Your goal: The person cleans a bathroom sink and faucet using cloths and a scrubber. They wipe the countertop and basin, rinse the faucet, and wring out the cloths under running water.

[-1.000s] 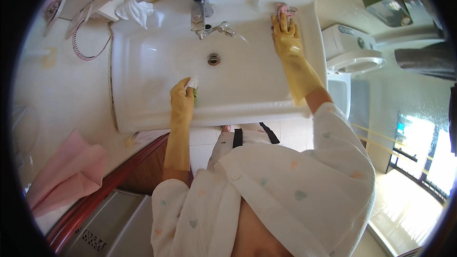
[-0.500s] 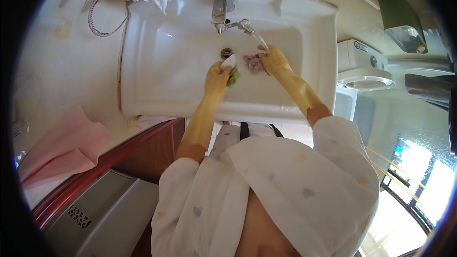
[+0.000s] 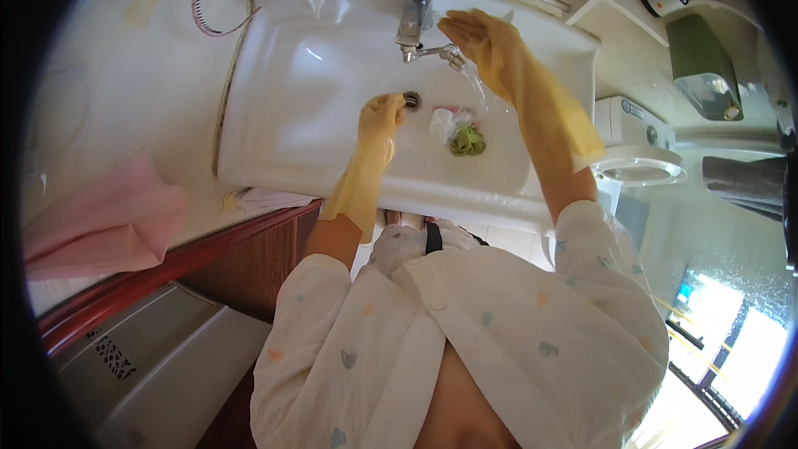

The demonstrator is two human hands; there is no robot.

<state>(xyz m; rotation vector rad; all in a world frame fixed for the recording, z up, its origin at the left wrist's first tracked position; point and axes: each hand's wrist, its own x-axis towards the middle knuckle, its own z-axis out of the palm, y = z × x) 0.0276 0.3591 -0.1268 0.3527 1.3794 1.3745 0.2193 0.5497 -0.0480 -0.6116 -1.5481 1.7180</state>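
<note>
Rags [image 3: 468, 142] are now lying loose, crumpled, green and white; right hand [image 3: 489, 43] is hovering flat, empty; left hand [image 3: 381, 119] is curling, maybe gripping, can't tell.

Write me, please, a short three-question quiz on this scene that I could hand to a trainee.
1. True or false: the green bundle lies outside the sink.
2. Which gloved hand is nearer the drain: a) left or b) right?
3. Fill in the blank: from the faucet runs ____.

Key:
1. False; it lies inside.
2. a; the left hand is beside it.
3. Water.
</note>
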